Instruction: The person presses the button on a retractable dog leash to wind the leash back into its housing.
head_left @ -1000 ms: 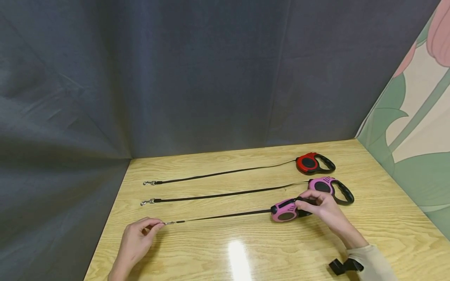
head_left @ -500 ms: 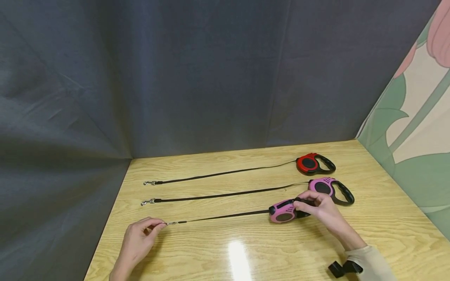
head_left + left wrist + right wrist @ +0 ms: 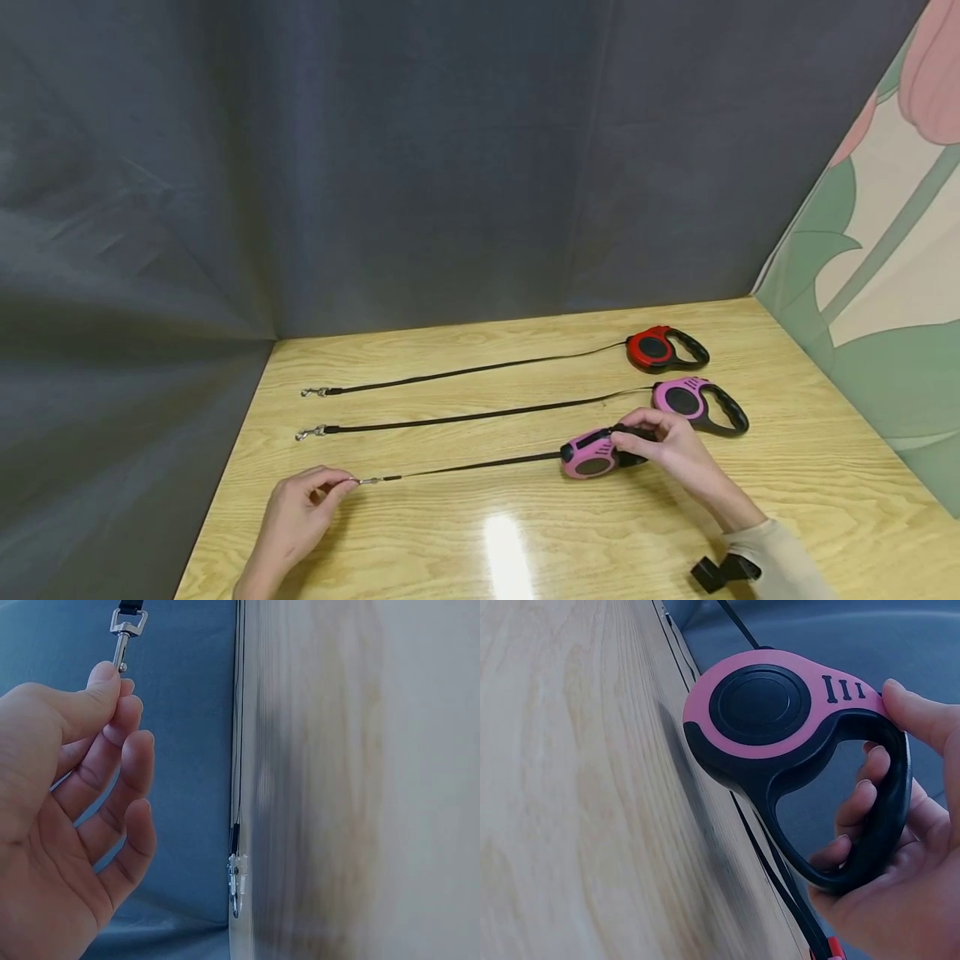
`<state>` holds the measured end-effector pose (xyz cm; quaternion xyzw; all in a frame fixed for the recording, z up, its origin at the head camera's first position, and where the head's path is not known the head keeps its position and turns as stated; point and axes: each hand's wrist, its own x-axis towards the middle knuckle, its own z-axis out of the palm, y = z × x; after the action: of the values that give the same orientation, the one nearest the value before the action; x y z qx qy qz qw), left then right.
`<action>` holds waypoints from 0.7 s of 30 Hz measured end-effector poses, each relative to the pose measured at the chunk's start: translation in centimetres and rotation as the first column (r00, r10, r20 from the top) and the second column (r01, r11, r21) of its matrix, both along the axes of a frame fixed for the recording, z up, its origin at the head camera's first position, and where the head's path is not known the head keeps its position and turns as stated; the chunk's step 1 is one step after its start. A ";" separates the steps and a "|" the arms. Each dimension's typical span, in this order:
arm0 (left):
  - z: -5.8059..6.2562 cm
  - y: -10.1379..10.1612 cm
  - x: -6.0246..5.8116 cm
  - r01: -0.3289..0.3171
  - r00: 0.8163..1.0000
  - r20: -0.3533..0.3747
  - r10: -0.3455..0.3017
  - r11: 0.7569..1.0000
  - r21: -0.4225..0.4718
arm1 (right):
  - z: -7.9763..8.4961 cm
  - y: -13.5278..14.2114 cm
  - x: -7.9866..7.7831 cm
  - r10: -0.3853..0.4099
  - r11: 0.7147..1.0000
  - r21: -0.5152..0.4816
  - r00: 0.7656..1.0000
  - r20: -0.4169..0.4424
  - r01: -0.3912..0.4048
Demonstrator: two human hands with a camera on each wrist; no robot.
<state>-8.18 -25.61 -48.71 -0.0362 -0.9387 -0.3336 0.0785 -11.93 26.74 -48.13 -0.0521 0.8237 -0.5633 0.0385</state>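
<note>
A pink-and-black retractable dog leash (image 3: 592,456) is stretched between both hands over the table's front half. My right hand (image 3: 671,450) grips its black handle (image 3: 881,825), with fingers through the loop and thumb at the top in the right wrist view. The thin black strap (image 3: 480,464) runs left from the casing to a silver snap hook (image 3: 121,649). Its end is pinched between the thumb and index finger of my left hand (image 3: 300,517). The other left fingers are loosely bent. The casing hangs close over the wood, above a dark shadow.
Behind lie a second pink leash (image 3: 682,402) and a red leash (image 3: 651,348), straps extended left to their snap hooks (image 3: 310,432). The wooden table (image 3: 420,550) meets a dark curtain (image 3: 450,167) at the back and left. A flower-patterned cloth (image 3: 900,275) hangs at the right.
The held casing and my right hand have shifted a little left, and my left hand slightly right, so the strap between them is shorter. The head view has turned slightly.
</note>
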 end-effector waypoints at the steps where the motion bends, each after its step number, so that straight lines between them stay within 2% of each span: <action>1: 0.0 0.0 0.0 0.000 1.000 0.000 0.000 1.000 -0.001 | 0.0 0.0 0.0 0.000 1.000 0.000 1.000 0.002 0.000; 21: 0.4 0.3 0.1 0.026 0.999 -0.027 -0.026 1.000 0.002 | 0.3 -0.5 0.1 0.006 1.000 -0.012 1.000 0.006 -0.005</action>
<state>-8.05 -25.28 -48.34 -0.0527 -0.9366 -0.3353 0.0871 -11.85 26.23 -47.87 -0.0531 0.8200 -0.5684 0.0420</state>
